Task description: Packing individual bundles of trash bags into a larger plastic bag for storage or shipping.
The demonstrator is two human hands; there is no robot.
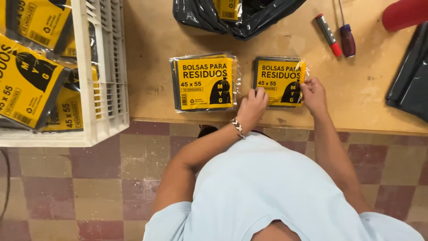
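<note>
Wooden table (365, 89) edge: small yellow packet (280, 81) is pinched flat at both lower corners, left hand (252, 107) and right hand (314, 94) equally near, second packet (205, 83) lying beside.

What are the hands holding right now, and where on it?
Both hands grip the small yellow packet flat on the table: left hand at its lower left corner, right hand at its right edge.

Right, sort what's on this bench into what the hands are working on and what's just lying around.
In hand:
- left hand and right hand, both on the right-hand yellow-labelled packet
- matching packet beside it
- white crate of more such packets

Lying about:
- red-tipped marker
- screwdriver
- open black bag
- black sheet at right edge
- red object, top right
</note>
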